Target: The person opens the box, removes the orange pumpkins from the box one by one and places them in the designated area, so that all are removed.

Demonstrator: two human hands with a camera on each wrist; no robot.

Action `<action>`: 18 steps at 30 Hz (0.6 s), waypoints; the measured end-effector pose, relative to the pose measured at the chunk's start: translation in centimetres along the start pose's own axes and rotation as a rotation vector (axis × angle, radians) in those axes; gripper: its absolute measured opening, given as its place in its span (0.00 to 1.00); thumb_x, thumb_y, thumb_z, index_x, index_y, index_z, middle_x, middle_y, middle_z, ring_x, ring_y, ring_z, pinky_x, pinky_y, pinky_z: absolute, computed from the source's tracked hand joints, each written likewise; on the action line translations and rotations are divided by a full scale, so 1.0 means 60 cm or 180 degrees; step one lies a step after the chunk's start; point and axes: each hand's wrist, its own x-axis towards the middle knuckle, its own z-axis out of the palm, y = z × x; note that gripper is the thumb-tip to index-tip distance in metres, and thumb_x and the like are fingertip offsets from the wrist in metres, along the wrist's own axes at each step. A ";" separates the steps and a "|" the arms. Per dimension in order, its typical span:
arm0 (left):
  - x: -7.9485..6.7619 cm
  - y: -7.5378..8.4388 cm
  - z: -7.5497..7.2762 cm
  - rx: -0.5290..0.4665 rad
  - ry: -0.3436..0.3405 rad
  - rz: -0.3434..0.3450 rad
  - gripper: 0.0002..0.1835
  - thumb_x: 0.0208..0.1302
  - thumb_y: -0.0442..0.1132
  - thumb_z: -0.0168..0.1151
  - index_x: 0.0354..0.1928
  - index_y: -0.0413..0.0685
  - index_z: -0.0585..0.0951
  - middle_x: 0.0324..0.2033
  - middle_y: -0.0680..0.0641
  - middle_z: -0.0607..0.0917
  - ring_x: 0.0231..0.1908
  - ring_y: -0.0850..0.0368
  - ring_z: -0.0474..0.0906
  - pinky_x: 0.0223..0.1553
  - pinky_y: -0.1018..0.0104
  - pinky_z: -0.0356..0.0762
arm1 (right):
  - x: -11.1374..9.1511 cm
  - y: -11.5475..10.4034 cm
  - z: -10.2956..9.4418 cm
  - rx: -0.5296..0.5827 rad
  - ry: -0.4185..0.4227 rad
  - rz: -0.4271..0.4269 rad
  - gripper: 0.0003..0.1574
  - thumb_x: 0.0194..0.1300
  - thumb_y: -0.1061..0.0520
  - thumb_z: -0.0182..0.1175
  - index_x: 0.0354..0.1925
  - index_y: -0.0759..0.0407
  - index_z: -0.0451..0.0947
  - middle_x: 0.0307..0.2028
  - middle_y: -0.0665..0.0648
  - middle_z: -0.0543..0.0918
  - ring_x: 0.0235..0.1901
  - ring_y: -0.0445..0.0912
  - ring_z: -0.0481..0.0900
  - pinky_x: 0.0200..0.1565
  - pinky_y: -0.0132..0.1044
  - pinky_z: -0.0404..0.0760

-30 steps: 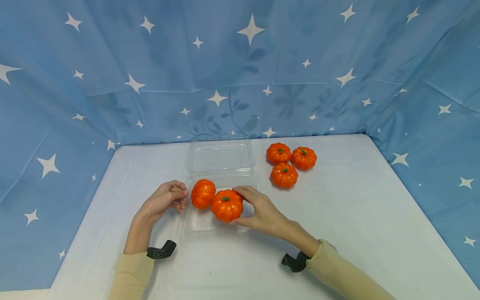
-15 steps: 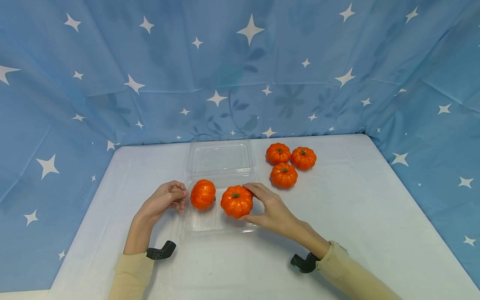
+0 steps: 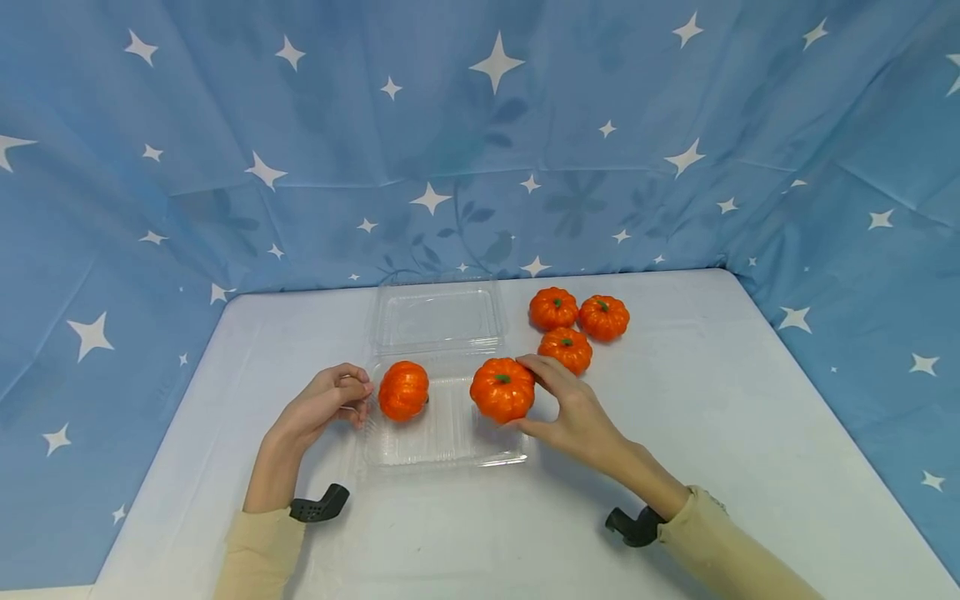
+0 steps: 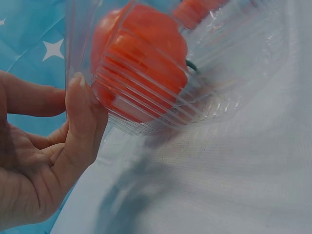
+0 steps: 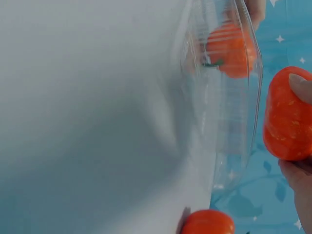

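Observation:
My left hand (image 3: 322,400) pinches the left rim of a clear plastic clamshell box (image 3: 446,433), its thumb and fingertip at the wall in the left wrist view. Inside the box, at its left end, one small orange pumpkin (image 3: 403,391) lies tipped on its side, its green stem (image 4: 191,65) facing right. My right hand (image 3: 581,412) holds a second pumpkin (image 3: 502,390) between thumb and fingers, stem up. In the right wrist view this held pumpkin (image 5: 287,117) is above the box rim, over the right part of the box.
The open lid (image 3: 438,317) of the box lies flat behind it. Three more orange pumpkins (image 3: 566,350) sit grouped at the back right on the white tablecloth (image 3: 720,433). A blue curtain (image 3: 337,125) with white stars hangs behind and at the sides.
My right hand has carried its pumpkin rightward and slightly back, away from the pumpkin in the box. My left hand stays at the box's left rim.

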 end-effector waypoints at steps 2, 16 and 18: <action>0.000 0.000 0.001 0.0008 0.0011 -0.0011 0.13 0.75 0.32 0.54 0.52 0.29 0.66 0.24 0.45 0.79 0.23 0.56 0.76 0.27 0.65 0.83 | -0.003 0.004 -0.006 -0.0020 0.0055 0.0027 0.51 0.49 0.59 0.83 0.68 0.65 0.70 0.64 0.61 0.77 0.62 0.56 0.80 0.58 0.49 0.82; 0.000 -0.003 -0.001 0.0042 0.0001 -0.0006 0.14 0.75 0.33 0.54 0.53 0.28 0.66 0.25 0.46 0.79 0.23 0.55 0.77 0.28 0.64 0.83 | -0.022 0.044 -0.049 -0.0175 0.0393 0.0158 0.53 0.47 0.65 0.82 0.68 0.66 0.69 0.65 0.63 0.76 0.61 0.57 0.79 0.59 0.42 0.81; 0.001 -0.002 -0.001 0.0040 -0.0006 -0.0001 0.14 0.75 0.33 0.54 0.52 0.29 0.66 0.25 0.46 0.79 0.23 0.56 0.77 0.27 0.64 0.83 | -0.025 0.050 -0.053 -0.0171 0.0409 0.0216 0.53 0.47 0.66 0.82 0.69 0.66 0.68 0.65 0.63 0.75 0.63 0.58 0.78 0.60 0.40 0.78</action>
